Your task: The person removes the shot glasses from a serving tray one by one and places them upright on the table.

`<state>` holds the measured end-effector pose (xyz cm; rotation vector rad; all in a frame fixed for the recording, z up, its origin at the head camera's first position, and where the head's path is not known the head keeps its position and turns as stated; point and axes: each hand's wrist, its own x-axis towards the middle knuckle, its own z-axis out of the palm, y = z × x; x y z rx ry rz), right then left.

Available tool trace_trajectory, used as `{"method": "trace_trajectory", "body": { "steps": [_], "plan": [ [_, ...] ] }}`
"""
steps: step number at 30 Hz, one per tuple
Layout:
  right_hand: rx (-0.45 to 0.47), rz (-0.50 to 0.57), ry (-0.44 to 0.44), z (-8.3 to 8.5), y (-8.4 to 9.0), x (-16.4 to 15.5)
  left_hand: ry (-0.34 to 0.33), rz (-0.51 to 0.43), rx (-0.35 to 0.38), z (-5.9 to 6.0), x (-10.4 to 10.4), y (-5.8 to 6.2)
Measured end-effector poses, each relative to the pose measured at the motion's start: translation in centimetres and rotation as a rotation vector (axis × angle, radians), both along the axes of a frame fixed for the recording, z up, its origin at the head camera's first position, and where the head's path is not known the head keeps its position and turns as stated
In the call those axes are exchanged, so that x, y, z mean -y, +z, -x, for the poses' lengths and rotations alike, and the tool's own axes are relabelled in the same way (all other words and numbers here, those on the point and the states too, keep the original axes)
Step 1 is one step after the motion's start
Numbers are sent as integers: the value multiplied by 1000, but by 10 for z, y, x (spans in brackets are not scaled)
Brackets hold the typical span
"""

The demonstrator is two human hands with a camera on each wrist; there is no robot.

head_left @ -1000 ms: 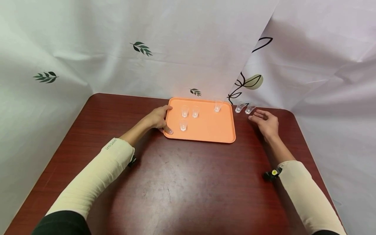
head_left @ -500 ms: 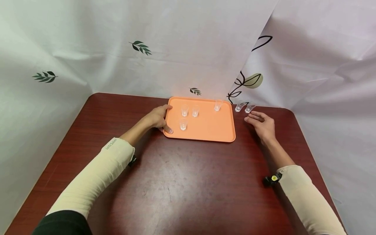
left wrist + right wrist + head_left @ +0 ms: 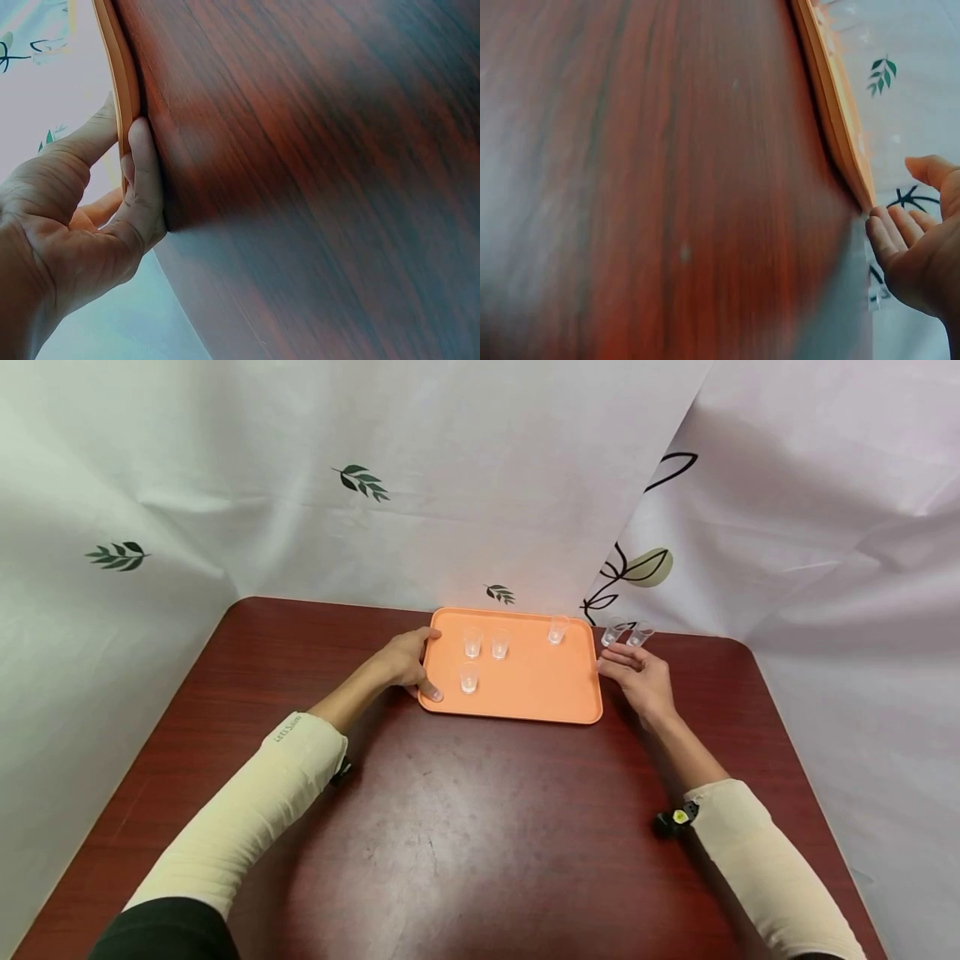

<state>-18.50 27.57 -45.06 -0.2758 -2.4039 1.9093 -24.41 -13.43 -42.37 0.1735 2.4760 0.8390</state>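
Observation:
An orange tray lies at the table's far edge and bears several small clear plastic cups, one of them a cup near its left front. My left hand grips the tray's left end; the left wrist view has the thumb and fingers on either side of the tray rim. Beside the tray's right end is my right hand, its fingertips at the rim with nothing held. In the right wrist view the fingers are relaxed, close to the tray corner. Just behind that hand stand two clear cups, a left one and a right one.
The dark red wooden table stretches from the tray toward me. A white cloth printed with leaves hangs right behind the table's far edge. More cloth hangs along both sides.
My right hand has moved left, from beside the two loose cups to the tray's right end. The left hand keeps its grip, and the tray and cups stay in place.

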Motion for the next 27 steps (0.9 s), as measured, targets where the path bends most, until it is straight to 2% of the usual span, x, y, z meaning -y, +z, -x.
{"method": "trace_trajectory", "body": {
  "steps": [7,20,27],
  "plan": [
    [-29,19,4,7,1,12,22,-25,6,3,-1,-4],
    [-21,10,25,20,3,28,28,-22,22,-1,1,0],
    [-7,91,29,29,3,40,34,-37,18,-1,0,-1]
  ]
}}
